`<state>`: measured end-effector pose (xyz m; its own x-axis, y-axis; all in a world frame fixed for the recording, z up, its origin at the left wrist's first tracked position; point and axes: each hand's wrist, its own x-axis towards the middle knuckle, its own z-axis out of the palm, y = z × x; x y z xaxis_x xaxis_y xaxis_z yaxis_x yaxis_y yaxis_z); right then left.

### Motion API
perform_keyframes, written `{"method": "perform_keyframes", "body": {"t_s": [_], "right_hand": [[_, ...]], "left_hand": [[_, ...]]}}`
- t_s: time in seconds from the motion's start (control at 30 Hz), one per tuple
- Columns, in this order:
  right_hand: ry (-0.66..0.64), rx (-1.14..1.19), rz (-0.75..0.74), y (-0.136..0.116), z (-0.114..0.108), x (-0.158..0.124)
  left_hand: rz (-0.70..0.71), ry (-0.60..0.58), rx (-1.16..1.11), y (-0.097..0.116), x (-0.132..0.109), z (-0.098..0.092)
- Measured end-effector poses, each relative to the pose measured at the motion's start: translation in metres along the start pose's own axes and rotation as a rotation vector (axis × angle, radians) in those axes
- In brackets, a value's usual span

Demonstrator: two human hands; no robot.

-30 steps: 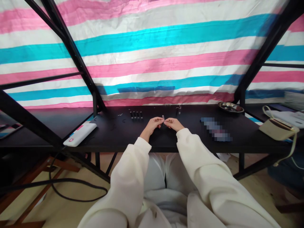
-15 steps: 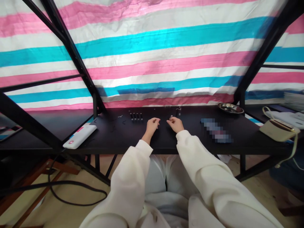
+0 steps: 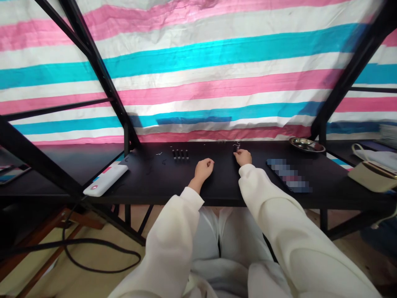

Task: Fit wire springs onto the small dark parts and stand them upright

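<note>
My left hand point(image 3: 204, 169) is closed above the black table point(image 3: 149, 182), fingers curled together; whatever may be inside is hidden. Farther right, my right hand point(image 3: 243, 157) reaches toward the back of the table. Its thumb and fingers are pinched beside a small dark piece point(image 3: 235, 150) with a pale end, and I cannot make out what they grip. A short row of small black cylinders point(image 3: 180, 154) with light ends stands left of my left hand. Thin white scraps point(image 3: 159, 154) lie left of that row.
A white power bank point(image 3: 106, 180) lies at the table's left end. To the right are a round metal dish point(image 3: 307, 145), a blurred flat object point(image 3: 288, 176) and a cream bag point(image 3: 372, 176). Behind the table hangs a striped sheet point(image 3: 217, 91); black frame posts point(image 3: 102, 74) flank it.
My right hand has moved right and slightly back to the small dark piece. My left hand has come a little nearer the front edge, still closed. The view has shifted slightly.
</note>
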<state>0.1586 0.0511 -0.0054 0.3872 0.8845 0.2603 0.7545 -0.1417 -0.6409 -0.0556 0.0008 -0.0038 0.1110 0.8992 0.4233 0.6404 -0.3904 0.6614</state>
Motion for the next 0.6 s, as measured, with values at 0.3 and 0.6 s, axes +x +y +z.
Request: {"method": "perform_keyframes", "body": {"t_s": [0.3, 0.6], "right_hand": [[0.021, -0.011, 0.002, 0.0026, 0.0029, -0.0015], [0.024, 0.010, 0.019, 0.0015, 0.0015, -0.0022]], "left_hand": [[-0.011, -0.027, 0.002, -0.0002, -0.0006, 0.0009], [-0.008, -0.035, -0.006, -0.0021, -0.0006, 0.0021]]}}
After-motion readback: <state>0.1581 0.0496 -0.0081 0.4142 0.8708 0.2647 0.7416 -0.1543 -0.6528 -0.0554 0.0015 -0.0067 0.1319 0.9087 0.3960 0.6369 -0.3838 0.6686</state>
